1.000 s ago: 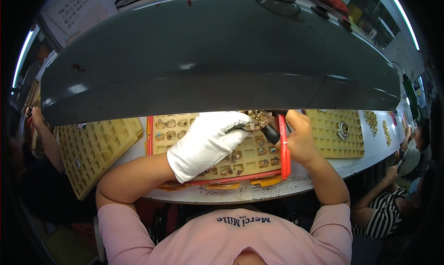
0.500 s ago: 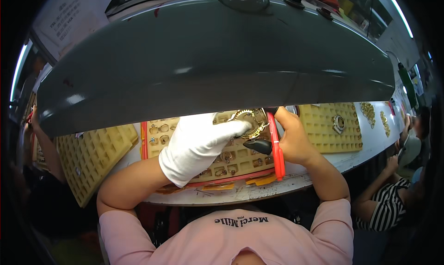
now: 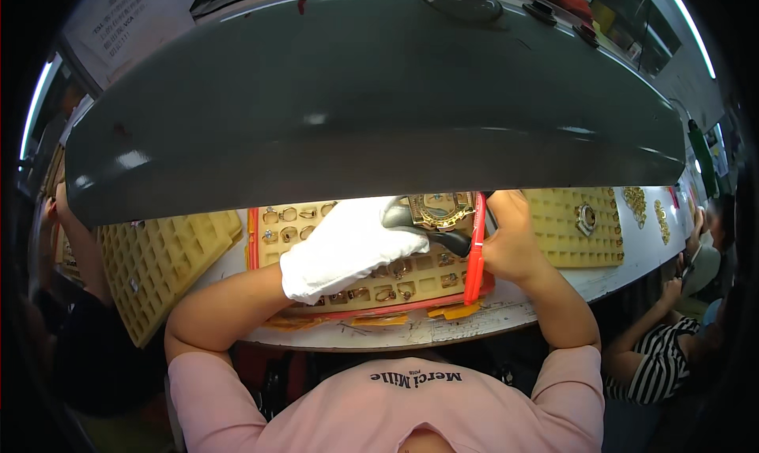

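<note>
My left hand (image 3: 356,243), in a white glove, is closed around the edge of an ornate gold-coloured jewellery piece (image 3: 441,209). The piece has a broad, patterned face, and part of its far side is cut off by the lamp hood. A red pen (image 3: 475,259) slants down from my bare right hand (image 3: 510,235), whose fingers are curled and partly hidden. Beside the pen, a black tapered tool (image 3: 452,241) shows just below the gold piece. Under both hands lies a red-rimmed tray (image 3: 427,285) with several rings (image 3: 385,294) in its slots.
A dark lamp hood (image 3: 371,113) spans the space above my hands. Yellow slotted trays lie left (image 3: 170,255) and right (image 3: 581,239), the right one bearing a large ring-like piece (image 3: 586,219). Gold chains (image 3: 635,202) lie farther right. Other people sit on both sides.
The gold piece has turned so its broad face shows instead of its round, toothed opening. My left hand has shifted slightly right. The view has moved a little.
</note>
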`<state>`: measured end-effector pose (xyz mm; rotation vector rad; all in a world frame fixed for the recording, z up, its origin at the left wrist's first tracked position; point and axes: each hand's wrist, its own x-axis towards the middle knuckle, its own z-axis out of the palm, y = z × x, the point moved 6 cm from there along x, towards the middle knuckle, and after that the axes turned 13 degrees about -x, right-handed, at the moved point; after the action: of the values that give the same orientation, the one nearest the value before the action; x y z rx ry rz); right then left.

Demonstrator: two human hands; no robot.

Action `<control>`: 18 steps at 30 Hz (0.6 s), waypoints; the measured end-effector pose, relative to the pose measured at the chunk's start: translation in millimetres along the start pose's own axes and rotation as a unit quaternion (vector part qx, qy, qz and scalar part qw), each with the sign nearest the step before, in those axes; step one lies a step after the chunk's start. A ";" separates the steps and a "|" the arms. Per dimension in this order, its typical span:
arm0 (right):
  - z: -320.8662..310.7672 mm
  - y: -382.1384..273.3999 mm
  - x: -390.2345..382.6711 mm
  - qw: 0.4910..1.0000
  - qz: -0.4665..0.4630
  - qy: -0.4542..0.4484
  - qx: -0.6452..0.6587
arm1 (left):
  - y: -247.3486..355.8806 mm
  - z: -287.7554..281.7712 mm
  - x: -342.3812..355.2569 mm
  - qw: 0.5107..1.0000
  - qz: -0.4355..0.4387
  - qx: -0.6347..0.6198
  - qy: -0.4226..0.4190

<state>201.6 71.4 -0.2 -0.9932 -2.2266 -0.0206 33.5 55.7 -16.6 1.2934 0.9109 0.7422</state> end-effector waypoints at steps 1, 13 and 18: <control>-2.2 -2.6 -0.1 0.999 -0.019 0.028 0.006 | 2.0 1.8 1.2 0.998 0.062 -0.031 0.003; 3.1 4.3 -1.9 1.000 0.003 0.000 0.002 | -3.2 3.5 1.2 0.990 -0.013 -0.137 -0.024; -7.6 -8.8 0.7 0.995 -0.066 0.055 -0.054 | -11.6 -8.6 1.4 0.979 0.171 0.105 -0.028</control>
<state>199.9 63.6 8.1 -0.8770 -2.2043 -0.2526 26.2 59.2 -28.6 1.6767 0.7434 0.8868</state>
